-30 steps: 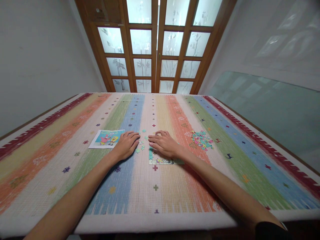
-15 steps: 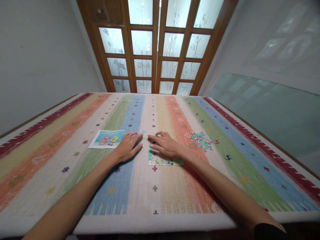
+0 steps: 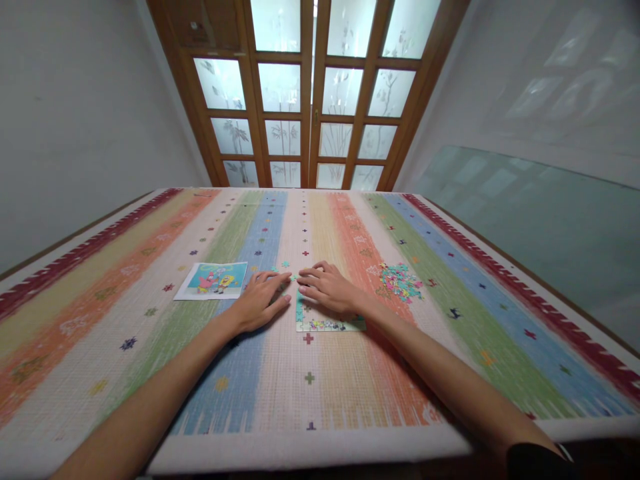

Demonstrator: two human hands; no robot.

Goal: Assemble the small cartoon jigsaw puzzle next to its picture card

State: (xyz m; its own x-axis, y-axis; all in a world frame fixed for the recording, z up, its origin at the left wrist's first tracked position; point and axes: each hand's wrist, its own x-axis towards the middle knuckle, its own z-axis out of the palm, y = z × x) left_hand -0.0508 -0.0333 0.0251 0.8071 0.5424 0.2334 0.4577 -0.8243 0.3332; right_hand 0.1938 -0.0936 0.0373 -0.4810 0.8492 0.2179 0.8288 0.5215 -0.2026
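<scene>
A partly joined jigsaw puzzle (image 3: 327,326) lies at the middle of the table, with teal pieces along its left side and a coloured strip near its bottom. My right hand (image 3: 327,288) rests over its upper part and hides much of it; the fingers are stretched out, tips at the upper left corner. My left hand (image 3: 263,299) is just left of the puzzle, thumb and fingers apart, index fingertip close to a small teal jigsaw piece (image 3: 294,277) between the hands. Another loose teal piece (image 3: 285,264) lies beyond the fingertips.
A printed picture sheet (image 3: 213,281) with cartoon figures lies left of my left hand. A pile of loose jigsaw pieces (image 3: 401,282) is to the right of my right hand. A striped cloth (image 3: 280,373) covers the table. Behind stand glazed wooden doors (image 3: 305,120).
My left hand has shifted slightly right, its index fingertip now nearer the right hand, covering pieces that showed there before. The right hand stays almost in place. The view has tilted a little.
</scene>
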